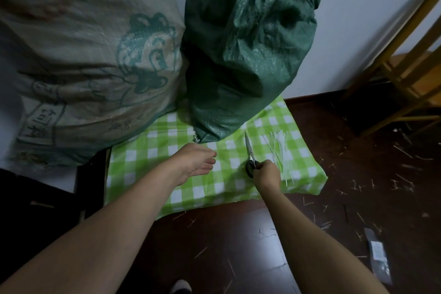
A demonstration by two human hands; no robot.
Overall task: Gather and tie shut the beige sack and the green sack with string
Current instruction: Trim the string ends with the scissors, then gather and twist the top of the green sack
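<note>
Floor (pixel 226 246): dark wood, strewn with short pale offcuts; a clear packet (pixel 379 255) lay to my right.
Checked cloth (pixel 148 162): green and white, spread beyond it.
My left hand (pixel 198 162): over the cloth, fingers loose, grasping nothing.
My right hand (pixel 268 173): fingers curled round the black handles of the scissors (pixel 249 153), whose blades pointed toward the green sack (pixel 245 55).
String (pixel 279 150): white bundle on the cloth, just right of the scissors.
Green sack: upright on the cloth, touching the beige sack (pixel 83 55) at its left.
Wooden chair (pixel 405 55): far right.
</note>
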